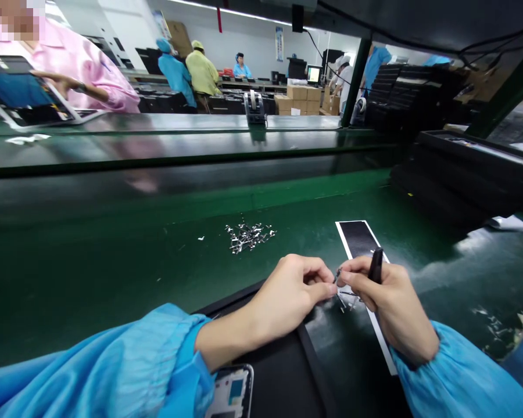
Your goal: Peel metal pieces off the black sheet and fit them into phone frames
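Observation:
My left hand [287, 293] is closed in a pinch, thumb against forefinger, on one end of a small dark strip-like part [337, 275]. At the other end of that part, the thumb and forefinger of my right hand [392, 296] meet it. A black pen-like tool [376, 265] is tucked between my right fingers and sticks up; its lower end is hidden. Under my right hand lies a white-edged sheet [358, 235] with a dark, finely lined face. Several thin small strips [348, 299] lie just below my fingertips.
A pile of small black-and-silver pieces [248, 237] lies on the green table [113, 261]. Below my left forearm is a black tray [283, 377] with a white device frame [235, 389]. Stacked black trays [470, 180] stand right. Across the bench, a person in pink [82, 69] handles a panel.

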`<state>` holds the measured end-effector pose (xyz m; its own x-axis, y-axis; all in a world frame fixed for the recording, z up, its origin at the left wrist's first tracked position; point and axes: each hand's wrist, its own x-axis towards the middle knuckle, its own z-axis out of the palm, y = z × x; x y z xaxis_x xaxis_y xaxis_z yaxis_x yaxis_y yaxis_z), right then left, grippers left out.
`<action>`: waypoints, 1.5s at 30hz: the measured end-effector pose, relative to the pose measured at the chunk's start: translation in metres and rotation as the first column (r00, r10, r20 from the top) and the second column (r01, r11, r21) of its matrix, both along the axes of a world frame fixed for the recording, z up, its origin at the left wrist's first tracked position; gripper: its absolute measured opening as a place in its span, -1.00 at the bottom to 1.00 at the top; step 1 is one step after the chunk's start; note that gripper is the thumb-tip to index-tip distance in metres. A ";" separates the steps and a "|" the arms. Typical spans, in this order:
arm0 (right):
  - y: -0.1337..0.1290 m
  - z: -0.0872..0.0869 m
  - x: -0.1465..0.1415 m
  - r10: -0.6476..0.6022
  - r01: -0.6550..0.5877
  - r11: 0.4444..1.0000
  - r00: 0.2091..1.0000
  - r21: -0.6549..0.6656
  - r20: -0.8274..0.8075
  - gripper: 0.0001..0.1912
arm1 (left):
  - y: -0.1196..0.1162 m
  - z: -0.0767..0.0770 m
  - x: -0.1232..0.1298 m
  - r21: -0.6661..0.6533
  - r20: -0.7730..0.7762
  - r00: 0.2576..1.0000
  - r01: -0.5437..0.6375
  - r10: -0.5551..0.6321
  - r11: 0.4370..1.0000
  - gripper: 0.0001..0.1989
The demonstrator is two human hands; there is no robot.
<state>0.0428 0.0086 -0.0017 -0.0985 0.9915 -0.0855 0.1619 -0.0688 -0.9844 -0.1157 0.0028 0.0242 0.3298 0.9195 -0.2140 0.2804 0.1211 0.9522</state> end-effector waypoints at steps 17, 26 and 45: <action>-0.012 0.019 0.003 0.078 -0.105 0.982 0.982 -0.157 -0.172 -0.84 | -0.015 0.002 -0.003 0.067 0.075 0.996 -0.042 0.037 0.997 -0.88; -0.022 0.012 0.000 0.134 -0.138 0.989 0.987 -0.048 -0.090 -0.86 | -0.018 0.005 -0.006 0.037 0.200 0.978 -0.060 0.051 0.998 -0.86; -0.028 0.012 0.002 0.315 -0.323 0.945 0.940 0.044 0.131 -0.80 | -0.028 0.000 -0.020 0.874 -0.172 0.984 0.174 -0.046 0.454 -0.85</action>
